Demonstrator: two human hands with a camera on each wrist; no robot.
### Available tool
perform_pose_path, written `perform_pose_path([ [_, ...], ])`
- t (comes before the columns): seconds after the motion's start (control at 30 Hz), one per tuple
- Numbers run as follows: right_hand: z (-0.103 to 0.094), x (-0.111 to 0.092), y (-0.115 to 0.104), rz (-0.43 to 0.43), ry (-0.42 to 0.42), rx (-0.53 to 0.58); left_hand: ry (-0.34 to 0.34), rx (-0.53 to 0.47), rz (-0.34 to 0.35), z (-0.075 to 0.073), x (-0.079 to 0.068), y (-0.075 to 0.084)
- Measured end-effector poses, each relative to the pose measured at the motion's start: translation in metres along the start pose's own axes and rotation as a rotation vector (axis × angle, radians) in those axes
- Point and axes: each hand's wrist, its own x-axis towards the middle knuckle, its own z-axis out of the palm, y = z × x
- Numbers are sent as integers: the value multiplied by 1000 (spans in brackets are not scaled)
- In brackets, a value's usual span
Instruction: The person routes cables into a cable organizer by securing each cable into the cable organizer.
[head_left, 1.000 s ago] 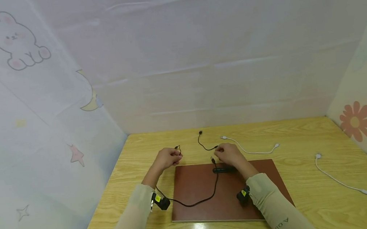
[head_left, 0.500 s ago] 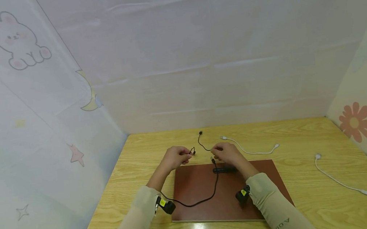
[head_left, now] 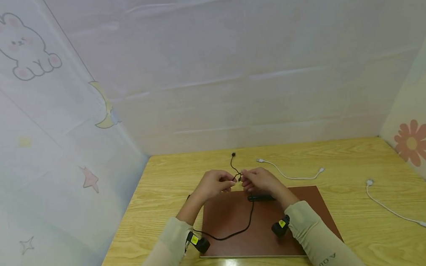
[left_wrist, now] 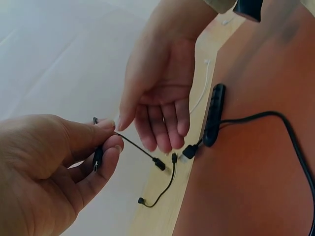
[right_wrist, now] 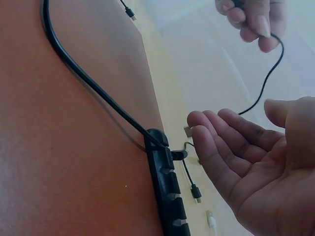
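Observation:
My left hand pinches a short black USB cable between thumb and fingertips. One small plug sticks out below the fingers, and the other end hangs down with its USB plug. Close on its right, my right hand has its thumb apart from its loosely bent fingers, with nothing gripped; the held cable passes behind those fingers in the right wrist view. Another short black cable lies on the table beyond. Under the right hand, a black slotted cable holder sits at the board's far edge, a long black cable in its end slot.
The reddish-brown board lies on the wooden table. A white cable lies behind it, and a second white cable is at the right. Patterned sheets enclose the table's back and sides.
My left hand has moved right, carrying the short black cable toward the right hand. The right hand has shifted slightly left, and the two are now close together.

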Motion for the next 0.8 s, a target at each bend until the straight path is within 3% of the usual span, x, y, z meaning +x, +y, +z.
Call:
perform_pose_path([
  [0.27,-1,2,5,22,-7,85,-97,-15,49,7,-2,9],
  [0.67,-1,4,11,76,-103,326,-217,116,134,19,-6,13],
  [0.8,-5,3,9,90,-100,412,-243,180,169,24,-8,12],
])
